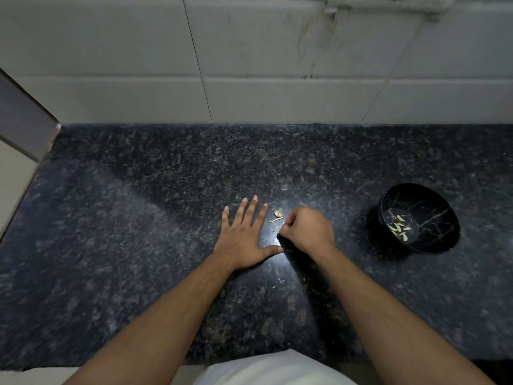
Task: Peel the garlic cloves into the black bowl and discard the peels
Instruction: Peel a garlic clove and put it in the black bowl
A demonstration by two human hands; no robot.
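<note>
Pale peeled cloves already lie in the black bowl at right. Left hand rests flat, released; right hand pinches peels gathered on the worktop; discarding remains.

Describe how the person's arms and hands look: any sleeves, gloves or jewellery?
Both arms are bare up to the bottom edge of the picture; no sleeves show. The left hand and the right hand wear no gloves, and no rings, watch or bracelets can be seen. The fingernails look short.
</note>
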